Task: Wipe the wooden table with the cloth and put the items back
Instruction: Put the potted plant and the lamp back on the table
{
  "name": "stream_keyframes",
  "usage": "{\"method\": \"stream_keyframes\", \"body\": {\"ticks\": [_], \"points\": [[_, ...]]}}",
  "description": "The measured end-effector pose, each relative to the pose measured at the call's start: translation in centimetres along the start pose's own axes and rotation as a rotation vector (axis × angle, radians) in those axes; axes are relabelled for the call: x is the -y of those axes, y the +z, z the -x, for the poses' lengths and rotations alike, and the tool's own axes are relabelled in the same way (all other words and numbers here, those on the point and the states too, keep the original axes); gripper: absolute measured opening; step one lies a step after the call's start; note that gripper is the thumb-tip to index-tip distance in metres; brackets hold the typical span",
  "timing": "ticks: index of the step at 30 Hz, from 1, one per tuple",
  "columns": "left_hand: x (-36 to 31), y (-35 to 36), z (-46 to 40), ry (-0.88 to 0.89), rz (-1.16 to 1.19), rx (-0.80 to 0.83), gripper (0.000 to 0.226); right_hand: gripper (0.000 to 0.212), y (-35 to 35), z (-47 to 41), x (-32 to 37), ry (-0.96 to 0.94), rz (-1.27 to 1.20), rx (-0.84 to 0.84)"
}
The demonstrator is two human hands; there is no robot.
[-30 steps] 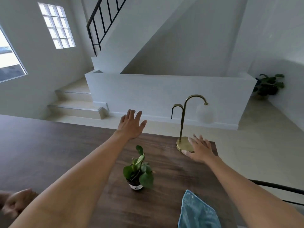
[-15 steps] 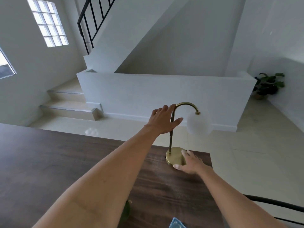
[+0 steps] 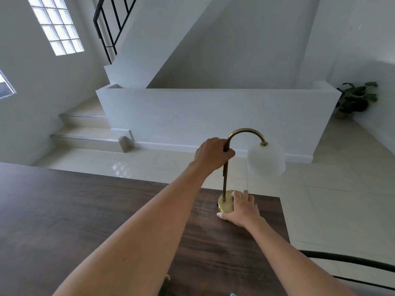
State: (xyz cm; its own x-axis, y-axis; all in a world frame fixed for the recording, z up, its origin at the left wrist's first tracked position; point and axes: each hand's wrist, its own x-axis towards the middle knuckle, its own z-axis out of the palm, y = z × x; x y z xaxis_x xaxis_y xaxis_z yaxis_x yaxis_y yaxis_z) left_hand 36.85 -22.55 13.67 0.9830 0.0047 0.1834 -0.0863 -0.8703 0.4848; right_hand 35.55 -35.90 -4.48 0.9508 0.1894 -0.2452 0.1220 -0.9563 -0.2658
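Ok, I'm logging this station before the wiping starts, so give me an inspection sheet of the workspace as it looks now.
Surface: dark wooden table, bare over most of what shows.
Job's things: brass lamp standing upright near the far right corner, white globe shade hanging past the edge; only a blue sliver of cloth at the bottom edge.
Clutter: nothing seen.
Hands: left hand closed round the lamp stem; right hand resting on the round base.
Cables: nothing seen.
Surroundings: tiled floor, stairs with black railing, white half wall, potted plant in the far corner, dark chair back at right.
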Motion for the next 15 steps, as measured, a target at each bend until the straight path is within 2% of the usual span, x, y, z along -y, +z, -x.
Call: {"method": "stream_keyframes", "body": {"ticks": [4, 8, 12, 15], "points": [[-0.5, 0.2, -0.4, -0.077, -0.005, -0.013, 0.037, 0.100, 0.4, -0.2, -0.2, -0.021, 0.095, 0.045], [-0.8, -0.4, -0.6, -0.059, -0.081, 0.050, 0.031, 0.100, 0.2, 0.0, -0.2, -0.021, 0.148, 0.063], [-0.8, -0.6, -0.1, -0.048, -0.061, 0.063, 0.033, 0.102, 0.1, 0.6, 0.5, 0.011, 0.135, 0.027], [-1.1, -1.2, 0.6, -0.025, -0.057, 0.101, 0.036, 0.112, -0.3, 1.6, 1.0, 0.039, 0.094, -0.001]]}}
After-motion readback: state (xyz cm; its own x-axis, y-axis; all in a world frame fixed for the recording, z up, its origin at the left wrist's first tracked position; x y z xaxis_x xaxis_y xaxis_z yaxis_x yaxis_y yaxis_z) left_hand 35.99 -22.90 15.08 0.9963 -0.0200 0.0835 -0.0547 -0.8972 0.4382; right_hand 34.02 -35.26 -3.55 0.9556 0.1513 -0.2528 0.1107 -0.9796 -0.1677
